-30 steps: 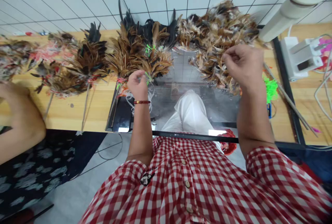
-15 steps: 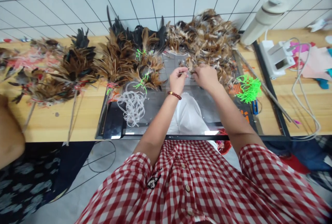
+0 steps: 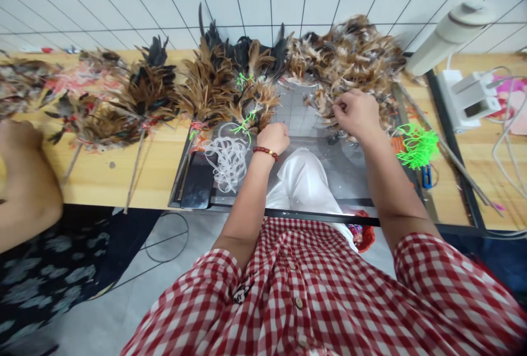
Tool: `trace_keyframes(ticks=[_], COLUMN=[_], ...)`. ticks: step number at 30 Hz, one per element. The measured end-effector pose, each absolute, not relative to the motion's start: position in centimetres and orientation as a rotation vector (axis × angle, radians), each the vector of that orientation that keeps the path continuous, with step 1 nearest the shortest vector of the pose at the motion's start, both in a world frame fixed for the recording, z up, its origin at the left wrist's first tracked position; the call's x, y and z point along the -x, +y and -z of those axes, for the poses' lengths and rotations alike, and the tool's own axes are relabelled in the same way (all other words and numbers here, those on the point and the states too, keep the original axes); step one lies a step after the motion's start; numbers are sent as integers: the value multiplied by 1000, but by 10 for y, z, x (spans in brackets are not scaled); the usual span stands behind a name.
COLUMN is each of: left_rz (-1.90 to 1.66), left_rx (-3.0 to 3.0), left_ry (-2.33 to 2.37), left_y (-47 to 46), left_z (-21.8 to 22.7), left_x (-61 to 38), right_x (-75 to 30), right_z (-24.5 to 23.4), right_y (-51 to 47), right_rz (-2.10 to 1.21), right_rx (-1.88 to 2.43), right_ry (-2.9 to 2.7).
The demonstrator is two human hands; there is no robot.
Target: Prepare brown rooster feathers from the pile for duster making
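Brown, speckled plumage makes up the pile of loose feathers (image 3: 354,54) on the far side of the glass surface (image 3: 300,120), right of centre. The right hand (image 3: 357,115) rests at the pile's near edge, fingers (image 3: 338,106) pinched together on a few feathers. The left hand (image 3: 274,137) sits further left, fingers curled shut in a fist just near of a tied feather bundle (image 3: 257,98); what it holds is hidden. White elastic loops (image 3: 226,158) lie just left of it, green ties (image 3: 418,144) well to the right. A co-worker's arm (image 3: 24,180) rests at the left edge.
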State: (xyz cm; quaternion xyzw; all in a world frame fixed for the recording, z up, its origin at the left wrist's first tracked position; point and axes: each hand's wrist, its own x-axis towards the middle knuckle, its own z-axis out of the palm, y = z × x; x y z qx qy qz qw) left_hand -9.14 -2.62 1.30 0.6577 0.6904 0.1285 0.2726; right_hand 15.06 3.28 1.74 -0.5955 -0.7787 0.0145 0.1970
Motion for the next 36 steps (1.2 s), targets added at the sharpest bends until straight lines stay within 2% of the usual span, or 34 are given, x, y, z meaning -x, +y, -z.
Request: trace_keyframes(ticks=[2, 9, 13, 18, 24, 30, 36], left_rz=[-407, -1010, -1247, -1302, -1316, -1199, -1288], left_rx=[-1781, -1679, -1697, -1373, -1415, -1655, -1236], left_ry=[1948, 1982, 1695, 1383, 1185, 1386, 1548], left_y=[-25, 37, 45, 25, 9, 9, 20], left_z=[-14, 20, 33, 47, 38, 36, 44], left_x=[101, 89, 61, 30, 22, 31, 48], right_x=[-150, -132, -126, -130, -129, -123, -140], right_z=[-15, 5, 18, 19, 5, 2, 10], right_y=[34, 26, 14, -2, -16, -19, -7], right_rz=[-72, -182, -200, -59, 212, 281, 167], right_rx=[1638, 1595, 1565, 1635, 1759, 1763, 1822], right_ry=[-2159, -2134, -1991, -1967, -2257, -2335, -2037])
